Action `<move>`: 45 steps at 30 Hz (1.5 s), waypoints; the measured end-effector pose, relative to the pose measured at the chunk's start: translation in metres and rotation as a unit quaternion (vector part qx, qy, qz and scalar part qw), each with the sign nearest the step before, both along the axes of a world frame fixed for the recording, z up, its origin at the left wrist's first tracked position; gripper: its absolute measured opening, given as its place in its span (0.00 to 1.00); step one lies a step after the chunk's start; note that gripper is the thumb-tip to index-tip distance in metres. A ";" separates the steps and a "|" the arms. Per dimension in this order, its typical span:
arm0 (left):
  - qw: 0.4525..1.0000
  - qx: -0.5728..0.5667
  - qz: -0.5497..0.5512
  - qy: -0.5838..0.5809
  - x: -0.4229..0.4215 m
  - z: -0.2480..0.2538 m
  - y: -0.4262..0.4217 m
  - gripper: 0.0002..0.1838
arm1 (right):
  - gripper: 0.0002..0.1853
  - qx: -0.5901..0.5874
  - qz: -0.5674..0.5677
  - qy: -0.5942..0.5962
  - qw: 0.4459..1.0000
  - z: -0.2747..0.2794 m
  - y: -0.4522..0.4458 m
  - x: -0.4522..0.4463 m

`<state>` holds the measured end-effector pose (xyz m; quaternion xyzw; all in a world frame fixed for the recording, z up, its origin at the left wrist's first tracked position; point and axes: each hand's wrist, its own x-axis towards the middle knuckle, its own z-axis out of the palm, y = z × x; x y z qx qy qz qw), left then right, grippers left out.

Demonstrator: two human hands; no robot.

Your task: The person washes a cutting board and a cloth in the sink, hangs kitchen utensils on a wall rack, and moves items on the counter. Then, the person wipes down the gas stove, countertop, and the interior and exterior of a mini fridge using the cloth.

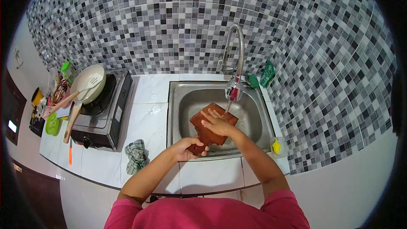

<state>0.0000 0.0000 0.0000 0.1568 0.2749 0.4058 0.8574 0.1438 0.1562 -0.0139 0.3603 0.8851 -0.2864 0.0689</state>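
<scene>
A brown wooden cutting board (202,126) with a short handle is held tilted over the steel sink (174,118). My left hand (185,149) grips its handle near the sink's front edge, fingers wrapped round it. Flat on the board's wet upper face lies my right hand (215,123), fingers stretched out. Water runs from the faucet head (233,90) just above and falls close to the right hand's fingers at the board's far edge.
Left of the sink, a gas stove (111,121) carries a cream pan (94,80) with a slotted turner (91,85). A checked cloth (136,156) lies on the counter. A green bottle (267,74) and a container with a yellow item (277,146) stand right of the sink.
</scene>
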 end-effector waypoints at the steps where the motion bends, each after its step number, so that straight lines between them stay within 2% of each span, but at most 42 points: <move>1: 0.999 -0.011 -0.006 0.036 0.000 0.009 0.000 0.21 | 0.39 0.024 -0.029 0.000 0.999 -0.003 0.001 0.005; 2: 0.997 -0.022 -0.011 0.072 -0.001 0.014 0.003 0.21 | 0.37 0.048 -0.058 -0.001 0.997 -0.007 0.002 0.011; 5: 0.980 0.002 -0.009 0.197 -0.008 0.021 0.013 0.21 | 0.37 -0.018 -0.174 0.120 0.977 -0.085 0.056 0.024; 6: 0.969 0.009 -0.007 0.246 -0.004 0.033 0.010 0.22 | 0.36 -0.064 -0.189 0.118 0.973 -0.103 0.064 0.034; 7: 0.939 0.045 -0.037 0.338 -0.004 0.031 0.014 0.22 | 0.35 -0.108 -0.201 0.118 0.966 -0.108 0.067 0.038; 9: 0.846 0.115 -0.096 0.512 -0.005 0.021 0.027 0.21 | 0.34 -0.237 -0.263 0.185 0.917 -0.112 0.062 0.040; 11: 0.715 0.194 -0.140 0.657 -0.003 0.017 0.038 0.22 | 0.36 -0.393 -0.348 0.307 0.793 -0.053 0.007 0.027; 12: 0.637 0.231 -0.160 0.718 0.000 0.016 0.040 0.22 | 0.41 -0.480 -0.364 0.381 0.702 -0.026 -0.012 0.025; 15: 0.469 0.267 -0.193 0.819 0.020 0.027 0.034 0.29 | 0.52 -0.604 -0.395 0.477 0.502 0.005 -0.027 0.030; 16: 0.456 0.281 -0.172 0.827 0.024 0.023 0.032 0.30 | 0.46 -0.623 -0.395 0.513 0.438 -0.006 -0.024 0.037; 18: 0.427 0.311 -0.133 0.838 0.030 0.013 0.030 0.32 | 0.40 -0.554 -0.430 0.505 0.503 -0.015 -0.032 0.039; 19: 0.427 0.307 -0.149 0.838 0.032 0.014 0.032 0.33 | 0.37 -0.517 -0.444 0.500 0.534 -0.019 -0.034 0.040; 20: 0.427 0.302 -0.164 0.836 0.033 0.015 0.034 0.33 | 0.31 -0.522 -0.422 0.548 0.500 -0.032 -0.032 0.047; 21: 0.428 0.297 -0.180 0.835 0.033 0.015 0.035 0.34 | 0.30 -0.509 -0.411 0.553 0.516 -0.030 -0.032 0.052; 24: 0.519 0.273 -0.156 0.795 0.031 0.001 0.048 0.35 | 0.28 -0.462 -0.405 0.557 0.559 -0.024 -0.033 0.059; 27: 0.536 0.315 -0.102 0.777 0.033 -0.008 0.047 0.33 | 0.27 -0.393 -0.445 0.527 0.607 -0.007 -0.027 0.055; 30: 0.562 0.304 -0.103 0.763 0.026 -0.003 0.041 0.29 | 0.26 -0.341 -0.455 0.481 0.667 0.012 -0.033 0.045; 33: 0.683 0.245 -0.107 0.680 0.009 0.012 0.033 0.26 | 0.24 -0.292 -0.423 0.487 0.706 0.026 -0.045 0.025; 35: 0.818 0.149 -0.098 0.547 -0.005 -0.009 0.035 0.22 | 0.22 -0.222 -0.409 0.495 0.734 0.011 -0.044 0.010; 36: 0.872 0.099 -0.091 0.470 -0.011 -0.017 0.035 0.21 | 0.22 -0.106 -0.326 0.519 0.783 -0.026 -0.025 0.000; 38: 0.945 0.032 -0.054 0.322 -0.019 -0.011 0.023 0.21 | 0.22 0.069 -0.236 0.454 0.856 -0.015 -0.036 -0.010; 39: 0.969 0.000 -0.034 0.243 -0.022 -0.006 0.018 0.20 | 0.23 0.158 -0.186 0.414 0.877 -0.010 -0.039 -0.015; 40: 0.987 -0.026 -0.020 0.160 -0.025 -0.003 0.013 0.20 | 0.25 0.140 -0.139 0.386 0.901 -0.013 -0.039 -0.014; 43: 0.998 -0.041 -0.020 0.050 -0.034 -0.006 0.000 0.20 | 0.27 0.212 -0.060 0.214 0.951 -0.028 -0.023 -0.004; 45: 0.998 -0.053 -0.017 -0.010 -0.033 -0.007 -0.007 0.22 | 0.29 0.140 -0.142 0.119 0.973 -0.031 -0.001 0.009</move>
